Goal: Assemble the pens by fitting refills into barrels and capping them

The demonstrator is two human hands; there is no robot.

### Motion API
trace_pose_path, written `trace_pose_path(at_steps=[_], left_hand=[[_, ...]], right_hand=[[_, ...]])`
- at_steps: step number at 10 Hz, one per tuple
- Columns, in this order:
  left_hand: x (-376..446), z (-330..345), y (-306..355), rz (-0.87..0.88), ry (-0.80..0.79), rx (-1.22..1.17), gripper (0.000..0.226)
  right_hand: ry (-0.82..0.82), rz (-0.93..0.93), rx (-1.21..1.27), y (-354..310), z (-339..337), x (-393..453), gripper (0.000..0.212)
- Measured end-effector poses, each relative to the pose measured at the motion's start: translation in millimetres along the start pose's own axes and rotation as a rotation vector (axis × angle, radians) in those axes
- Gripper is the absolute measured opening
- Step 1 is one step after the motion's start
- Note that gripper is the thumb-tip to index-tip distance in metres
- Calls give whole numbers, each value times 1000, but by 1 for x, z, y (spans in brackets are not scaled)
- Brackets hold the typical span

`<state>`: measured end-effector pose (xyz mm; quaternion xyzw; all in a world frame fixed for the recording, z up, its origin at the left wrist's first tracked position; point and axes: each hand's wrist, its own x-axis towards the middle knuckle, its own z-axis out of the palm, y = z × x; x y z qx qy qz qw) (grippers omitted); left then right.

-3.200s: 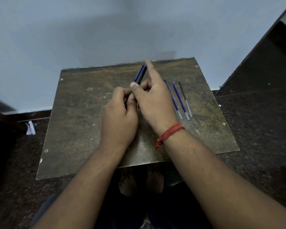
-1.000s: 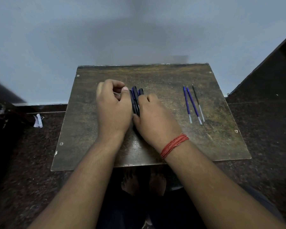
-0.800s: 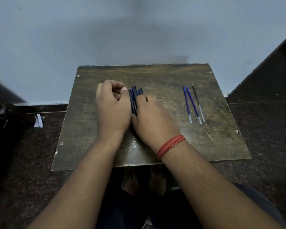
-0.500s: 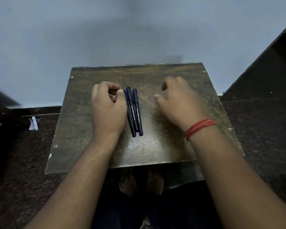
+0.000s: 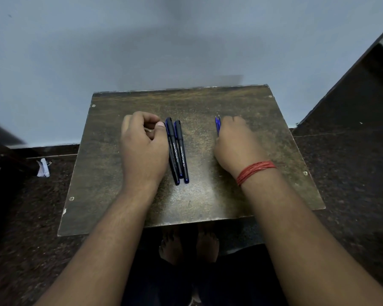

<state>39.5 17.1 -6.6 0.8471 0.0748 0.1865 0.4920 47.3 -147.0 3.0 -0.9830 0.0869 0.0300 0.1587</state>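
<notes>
Both forearms reach forward from the lower edge of the view, bare, the right wrist wrapped in a red thread band (image 5: 255,171). The left hand (image 5: 143,149) lies knuckles up with its fingers curled in and the thumb tip against the forefinger. The right hand (image 5: 236,144) lies palm down, its fingers bent under and hidden.

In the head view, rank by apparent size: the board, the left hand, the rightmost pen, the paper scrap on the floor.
1. board
2. left hand
3. rightmost pen, long but thin
4. paper scrap
</notes>
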Motion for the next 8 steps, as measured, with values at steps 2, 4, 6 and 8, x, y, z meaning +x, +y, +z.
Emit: trace_pose_path(at_steps=[2, 4, 6, 8], left_hand=[[0, 1, -2, 0, -2, -9, 5], [-1, 1, -1, -5, -11, 3, 4], [-3, 4, -2, 36, -34, 31, 3], [-11, 5, -13, 128, -46, 131, 8]], right_hand=[[14, -41, -3, -14, 5, -7, 27], [10, -51, 18, -14, 4, -7, 28], [5, -42, 43, -12, 1, -1, 23], [224, -49, 47, 7, -10, -4, 28]])
